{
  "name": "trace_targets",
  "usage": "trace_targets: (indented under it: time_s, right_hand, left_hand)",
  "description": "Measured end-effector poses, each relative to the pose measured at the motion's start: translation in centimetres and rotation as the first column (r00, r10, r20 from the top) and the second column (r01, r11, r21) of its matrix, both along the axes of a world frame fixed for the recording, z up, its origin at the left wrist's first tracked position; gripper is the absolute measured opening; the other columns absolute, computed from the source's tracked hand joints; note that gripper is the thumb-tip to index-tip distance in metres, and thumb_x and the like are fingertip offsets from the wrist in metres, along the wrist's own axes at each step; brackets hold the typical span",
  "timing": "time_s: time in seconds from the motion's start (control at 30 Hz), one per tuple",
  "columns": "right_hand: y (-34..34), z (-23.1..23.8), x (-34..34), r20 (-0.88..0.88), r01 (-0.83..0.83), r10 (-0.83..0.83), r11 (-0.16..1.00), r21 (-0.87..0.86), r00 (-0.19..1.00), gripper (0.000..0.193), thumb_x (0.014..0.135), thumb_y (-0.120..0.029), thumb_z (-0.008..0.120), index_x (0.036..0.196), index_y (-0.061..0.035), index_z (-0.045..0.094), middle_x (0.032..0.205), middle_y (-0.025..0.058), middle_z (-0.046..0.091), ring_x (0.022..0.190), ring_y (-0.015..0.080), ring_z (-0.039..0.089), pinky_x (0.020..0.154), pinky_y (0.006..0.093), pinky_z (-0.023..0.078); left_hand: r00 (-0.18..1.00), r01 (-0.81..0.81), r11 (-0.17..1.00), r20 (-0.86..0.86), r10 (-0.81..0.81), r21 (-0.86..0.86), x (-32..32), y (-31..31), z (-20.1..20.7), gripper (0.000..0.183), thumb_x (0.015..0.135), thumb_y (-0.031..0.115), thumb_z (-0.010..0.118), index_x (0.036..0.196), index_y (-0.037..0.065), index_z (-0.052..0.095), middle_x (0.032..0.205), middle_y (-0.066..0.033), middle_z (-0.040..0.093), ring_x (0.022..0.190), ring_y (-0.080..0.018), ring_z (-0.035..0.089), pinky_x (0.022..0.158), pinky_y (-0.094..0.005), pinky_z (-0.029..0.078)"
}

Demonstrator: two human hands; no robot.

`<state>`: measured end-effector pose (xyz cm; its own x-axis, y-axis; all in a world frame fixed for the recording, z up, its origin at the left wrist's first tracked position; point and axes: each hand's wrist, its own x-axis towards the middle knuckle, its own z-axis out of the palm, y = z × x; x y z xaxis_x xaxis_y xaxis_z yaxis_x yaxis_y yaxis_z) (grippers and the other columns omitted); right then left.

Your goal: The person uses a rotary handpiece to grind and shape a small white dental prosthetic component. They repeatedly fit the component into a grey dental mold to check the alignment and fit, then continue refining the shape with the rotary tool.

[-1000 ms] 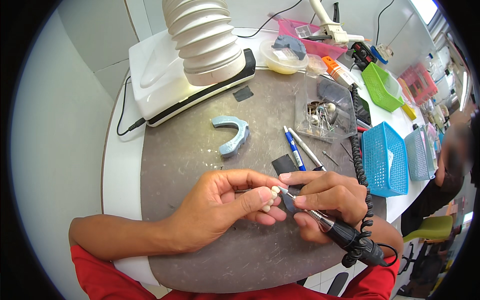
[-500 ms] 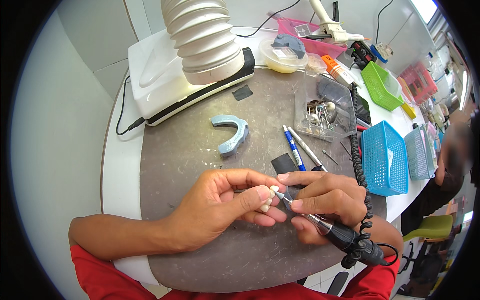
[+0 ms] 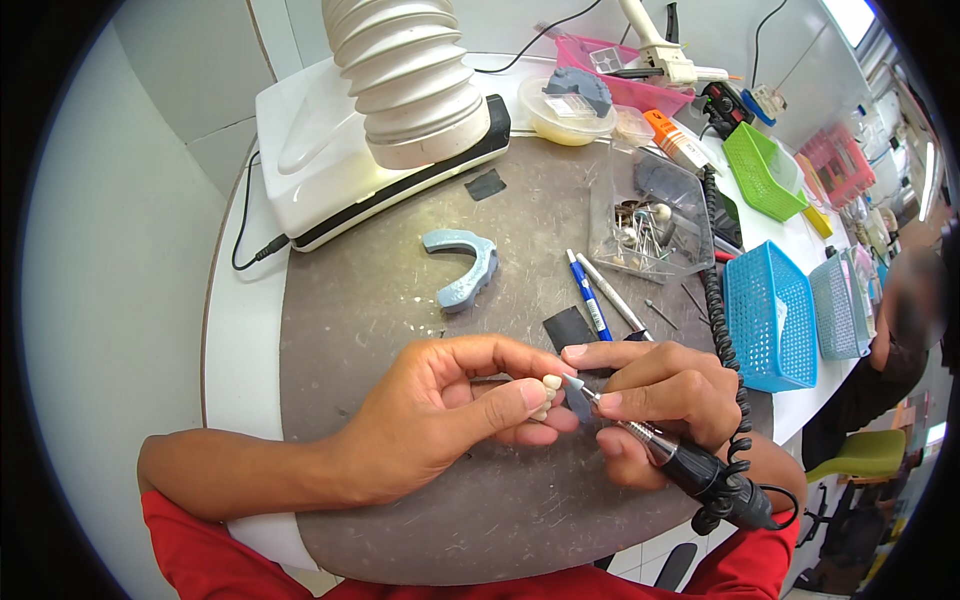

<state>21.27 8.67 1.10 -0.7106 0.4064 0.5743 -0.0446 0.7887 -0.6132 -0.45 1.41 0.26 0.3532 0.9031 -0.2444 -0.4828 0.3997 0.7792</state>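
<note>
Between the thumb and fingers of my left hand (image 3: 470, 400) is a small dental bridge (image 3: 551, 384) of tooth-coloured crowns, partly covered by the fingertips. My right hand (image 3: 670, 395) grips a black and silver rotary handpiece (image 3: 690, 470) like a pen. At its end a grey pointed polishing bur (image 3: 573, 383) sits just beside the bridge; whether they touch I cannot tell. Farther off on the worktop lies a blue-grey horseshoe-shaped dental model (image 3: 470, 270), apart from both hands.
A coiled black cord (image 3: 722, 330) runs along the right. Nearby are a blue pen (image 3: 588, 295), a clear box of burs (image 3: 650, 225) and a blue basket (image 3: 768, 315). A white ribbed hose (image 3: 405, 80) hangs over a white machine (image 3: 320, 150). A person (image 3: 900, 330) sits far right.
My right hand and the handpiece have shifted slightly right, drawing the bur back from the bridge. The bridge has turned a little in my left fingers.
</note>
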Motion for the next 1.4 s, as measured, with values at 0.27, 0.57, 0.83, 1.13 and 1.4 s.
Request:
trace_targets:
  time_s: [0.27,0.57,0.83,1.13,1.4]
  right_hand:
    - [0.5,-0.8,-0.3,-0.103,0.003,0.004,0.998,0.064,0.995,0.024,0.083,-0.008,0.072,0.101,-0.0009,0.059,0.083,0.0140,0.062,0.085,0.0317,0.071,0.075,0.0388,0.060]
    - [-0.2,-0.9,-1.3,-0.043,0.110,-0.136,0.921,-0.373,0.990,0.035,0.077,-0.016,0.084,0.099,-0.0073,0.059,0.088,0.0057,0.063,0.070,0.0123,0.061,0.059,0.0269,0.049]
    - [-1.1,0.0,-2.0,-0.011,0.174,-0.250,0.703,-0.689,0.968,0.015,0.092,-0.007,0.066,0.104,-0.0025,0.058,0.081,0.0040,0.064,0.071,0.0078,0.062,0.062,0.0221,0.050]
    - [-0.7,-0.5,-0.6,0.090,0.256,-0.254,0.754,-0.605,0.963,0.018,0.091,-0.008,0.067,0.107,-0.0035,0.059,0.086,0.0039,0.063,0.074,0.0075,0.061,0.065,0.0230,0.050]
    - [-0.1,-0.5,0.2,0.029,0.145,-0.145,0.905,-0.399,0.989,0.026,0.085,-0.006,0.069,0.110,-0.0049,0.064,0.089,0.0076,0.062,0.078,0.0136,0.060,0.070,0.0280,0.048]
  left_hand:
    - [0.997,-0.042,0.999,0.058,0.042,-0.004,0.1,-0.1,-0.5,0.019,0.095,0.004,0.060,0.113,-0.002,0.059,0.114,-0.0149,0.063,0.109,-0.0227,0.063,0.097,-0.0364,0.054]
    - [0.999,-0.023,0.998,-0.028,0.024,0.051,0.3,-0.1,-0.6,0.021,0.093,0.004,0.064,0.111,-0.005,0.061,0.112,-0.0147,0.064,0.103,-0.0199,0.064,0.093,-0.0316,0.052]
    - [0.998,0.001,0.996,-0.057,0.004,0.086,0.3,0.1,-0.4,0.021,0.095,0.006,0.062,0.112,-0.005,0.061,0.110,-0.0150,0.065,0.103,-0.0222,0.066,0.090,-0.0314,0.054]
    - [0.999,-0.011,1.000,-0.044,0.012,0.024,0.2,-0.1,-0.3,0.020,0.094,0.005,0.062,0.112,-0.003,0.062,0.109,-0.0136,0.065,0.103,-0.0239,0.066,0.089,-0.0322,0.056]
    - [0.994,-0.058,0.989,-0.085,0.070,0.135,0.2,-0.3,-0.9,0.023,0.091,0.006,0.067,0.112,0.001,0.059,0.106,-0.0121,0.065,0.097,-0.0200,0.066,0.085,-0.0309,0.055]
